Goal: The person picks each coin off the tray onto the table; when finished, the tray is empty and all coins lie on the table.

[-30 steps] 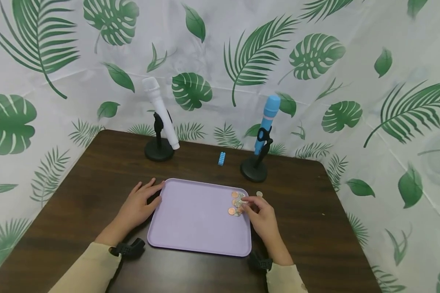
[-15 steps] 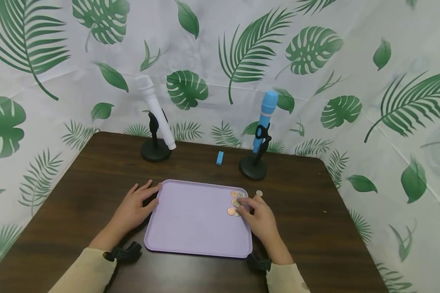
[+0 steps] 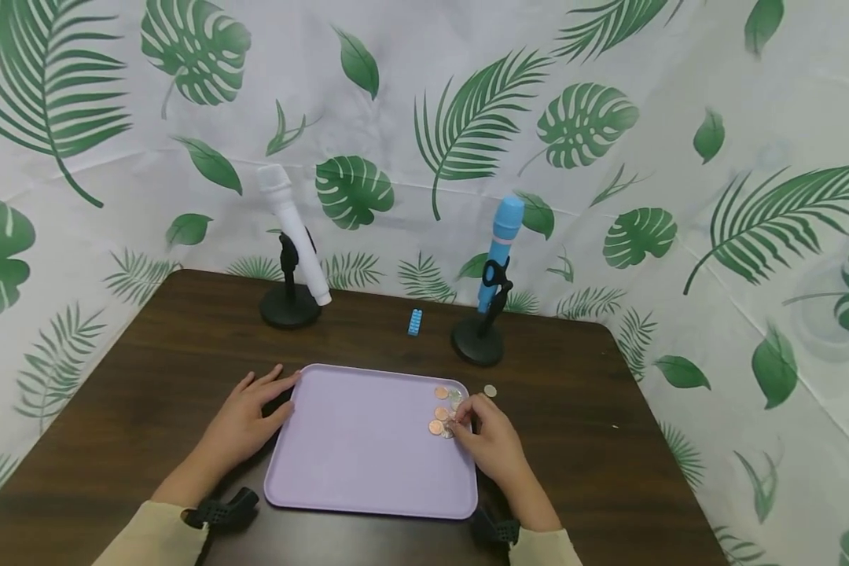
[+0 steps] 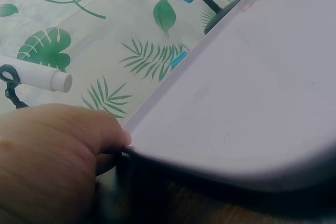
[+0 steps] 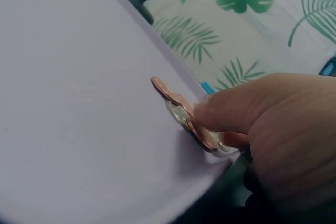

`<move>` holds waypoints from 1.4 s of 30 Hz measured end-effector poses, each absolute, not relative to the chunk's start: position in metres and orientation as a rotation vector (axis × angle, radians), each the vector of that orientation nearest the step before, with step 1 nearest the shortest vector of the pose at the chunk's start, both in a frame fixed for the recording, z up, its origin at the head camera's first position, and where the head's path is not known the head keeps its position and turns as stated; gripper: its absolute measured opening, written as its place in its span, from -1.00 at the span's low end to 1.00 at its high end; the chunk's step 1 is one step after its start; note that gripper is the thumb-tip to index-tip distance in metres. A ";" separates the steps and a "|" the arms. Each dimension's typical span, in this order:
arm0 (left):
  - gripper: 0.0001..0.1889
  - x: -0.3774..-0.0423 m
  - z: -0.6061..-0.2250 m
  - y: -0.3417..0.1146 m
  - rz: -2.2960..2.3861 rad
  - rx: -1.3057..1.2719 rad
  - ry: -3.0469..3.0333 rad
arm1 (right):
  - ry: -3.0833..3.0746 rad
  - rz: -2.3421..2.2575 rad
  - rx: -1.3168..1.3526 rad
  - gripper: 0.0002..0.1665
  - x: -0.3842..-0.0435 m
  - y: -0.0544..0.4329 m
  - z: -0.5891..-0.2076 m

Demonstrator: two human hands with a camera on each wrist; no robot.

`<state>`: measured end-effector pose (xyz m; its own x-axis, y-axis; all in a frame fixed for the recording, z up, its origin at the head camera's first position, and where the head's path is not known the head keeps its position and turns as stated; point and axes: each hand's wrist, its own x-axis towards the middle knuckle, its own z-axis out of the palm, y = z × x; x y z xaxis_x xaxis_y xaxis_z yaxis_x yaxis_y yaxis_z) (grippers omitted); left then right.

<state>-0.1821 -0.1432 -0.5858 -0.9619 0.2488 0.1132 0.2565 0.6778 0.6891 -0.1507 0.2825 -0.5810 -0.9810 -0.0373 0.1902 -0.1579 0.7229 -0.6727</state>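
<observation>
A person's right hand (image 3: 494,444) bends thumb and forefinger to a cluster of coins (image 3: 442,413) at a lilac tray's (image 3: 361,440) far right; whether it pinches one cannot be told. The left hand (image 3: 249,420), fingers extended, touches the tray's left edge. One lone coin (image 3: 490,391) lies just right of the tray; beyond stand white (image 3: 297,236) and blue microphones (image 3: 502,240).

coins (image 3: 435,427) shiny metal, tray (image 3: 354,444) smooth matt plstc, tbl (image 3: 573,456) wood-look w/ sheen.

left hand (image 3: 244,428) spread, right hand (image 3: 492,442) bent inward
</observation>
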 end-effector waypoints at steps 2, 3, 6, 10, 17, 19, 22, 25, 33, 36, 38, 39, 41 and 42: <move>-0.40 -0.183 -0.587 -0.143 -1.179 -0.434 -2.865 | -2.698 1.220 0.179 -0.69 -0.151 0.285 -0.581; -0.40 -0.183 -0.587 -0.142 -1.178 -0.434 -2.863 | -2.665 1.279 0.192 -0.71 -0.151 0.286 -0.581; -0.41 -0.184 -0.587 -0.141 -1.174 -0.433 -2.855 | -2.583 1.399 0.211 -0.76 -0.152 0.291 -0.580; -0.42 -0.182 -0.586 -0.141 -1.178 -0.419 -2.862 | -2.500 1.399 0.192 -0.86 -0.153 0.304 -0.581; -0.43 -0.184 -0.584 -0.138 -1.182 -0.435 -2.852 | -2.293 1.293 -0.012 -0.92 -0.160 0.340 -0.576; -0.43 -0.185 -0.584 -0.138 -1.182 -0.432 -2.849 | -2.276 1.276 -0.068 -0.93 -0.162 0.346 -0.574; -0.44 -0.185 -0.584 -0.139 -1.177 -0.424 -2.847 | -2.281 1.257 -0.100 -0.94 -0.163 0.350 -0.574; -0.43 -0.184 -0.584 -0.141 -1.169 -0.413 -2.866 | -2.291 1.233 -0.106 -0.92 -0.163 0.351 -0.576; -0.43 -0.180 -0.586 -0.143 -1.181 -0.414 -2.864 | -2.305 1.221 -0.143 -0.93 -0.161 0.350 -0.583; -0.44 -0.179 -0.587 -0.144 -1.173 -0.416 -2.860 | -2.320 1.217 -0.164 -0.94 -0.160 0.351 -0.585; -0.43 -0.179 -0.587 -0.143 -1.168 -0.419 -2.863 | -2.334 1.195 -0.194 -0.94 -0.159 0.354 -0.584; -0.43 -0.179 -0.587 -0.143 -1.169 -0.421 -2.863 | -2.342 1.183 -0.214 -0.93 -0.159 0.356 -0.584; -0.43 -0.180 -0.586 -0.141 -1.175 -0.418 -2.860 | -2.358 1.154 -0.253 -0.92 -0.160 0.360 -0.580; -0.43 -0.181 -0.585 -0.140 -1.179 -0.418 -2.854 | -2.360 1.143 -0.267 -0.91 -0.161 0.362 -0.577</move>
